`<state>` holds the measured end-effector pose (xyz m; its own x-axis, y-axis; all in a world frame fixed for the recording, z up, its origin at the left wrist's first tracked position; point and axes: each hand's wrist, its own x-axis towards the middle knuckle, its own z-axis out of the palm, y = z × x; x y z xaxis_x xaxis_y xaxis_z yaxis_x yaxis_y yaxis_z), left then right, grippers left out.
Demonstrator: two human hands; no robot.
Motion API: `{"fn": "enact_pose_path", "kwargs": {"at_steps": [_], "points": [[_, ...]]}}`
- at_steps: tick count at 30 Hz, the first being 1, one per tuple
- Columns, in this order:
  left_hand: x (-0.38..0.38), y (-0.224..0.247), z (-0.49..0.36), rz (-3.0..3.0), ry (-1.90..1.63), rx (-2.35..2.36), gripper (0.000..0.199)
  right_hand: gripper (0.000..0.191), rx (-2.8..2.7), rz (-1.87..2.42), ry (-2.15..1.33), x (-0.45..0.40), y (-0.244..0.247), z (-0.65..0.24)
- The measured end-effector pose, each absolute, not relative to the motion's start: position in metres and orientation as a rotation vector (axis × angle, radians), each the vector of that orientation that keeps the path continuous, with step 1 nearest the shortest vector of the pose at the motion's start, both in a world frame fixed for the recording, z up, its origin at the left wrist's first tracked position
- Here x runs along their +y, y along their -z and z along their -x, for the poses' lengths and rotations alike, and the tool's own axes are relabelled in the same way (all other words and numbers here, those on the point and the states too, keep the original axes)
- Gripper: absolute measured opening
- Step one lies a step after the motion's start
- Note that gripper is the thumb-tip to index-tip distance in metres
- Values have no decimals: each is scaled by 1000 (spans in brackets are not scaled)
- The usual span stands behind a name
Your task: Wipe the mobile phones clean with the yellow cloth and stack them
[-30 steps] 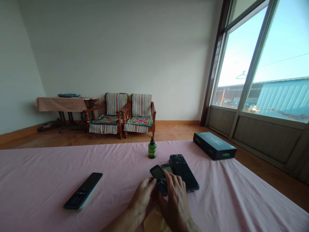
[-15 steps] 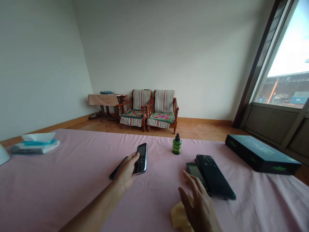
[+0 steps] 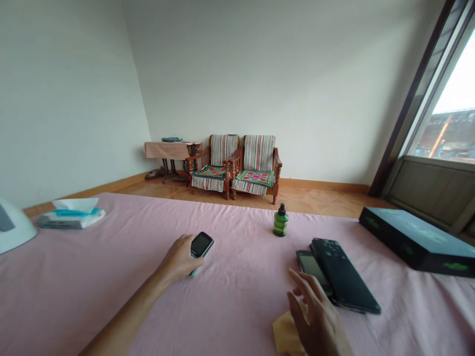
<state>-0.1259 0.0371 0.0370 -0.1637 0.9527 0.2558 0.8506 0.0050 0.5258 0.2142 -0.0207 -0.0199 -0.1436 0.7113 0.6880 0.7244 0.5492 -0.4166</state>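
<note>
My left hand is closed around a keypad phone, its dark screen showing past the fingers. The phone is at the pink sheet, and my hand hides its lower part. On the right, my right hand is open with its fingers apart, above a crumpled yellow cloth. Its fingertips come close to a smartphone with a greyish screen; whether they touch it I cannot tell. Against that phone lies a larger black flat case with a floral pattern at its far end.
A small green bottle with a black top stands on the pink sheet. A black box lies at the right, a tissue pack and a white rounded object at the left. Two wooden chairs stand beyond.
My left hand has moved left and lowered the keypad phone, turning it, over where another dark phone lay. My right hand stays by the cloth. The view has shifted slightly left.
</note>
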Motion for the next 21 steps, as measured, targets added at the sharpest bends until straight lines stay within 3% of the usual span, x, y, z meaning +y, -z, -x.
{"fn": "enact_pose_path", "kwargs": {"at_steps": [5, 17, 21], "points": [[36, -33, 124, -2025, -680, 2167, 26, 32, -1858, 1184, 34, -21, 20, -214], [28, -40, 128, -2035, -468, 2337, 53, 30, -1872, 1194, 22, -23, 17, -213], [26, -44, 123, -2046, -437, 2372, 45, 30, -1891, 1197, 32, -23, 17, -213]]}}
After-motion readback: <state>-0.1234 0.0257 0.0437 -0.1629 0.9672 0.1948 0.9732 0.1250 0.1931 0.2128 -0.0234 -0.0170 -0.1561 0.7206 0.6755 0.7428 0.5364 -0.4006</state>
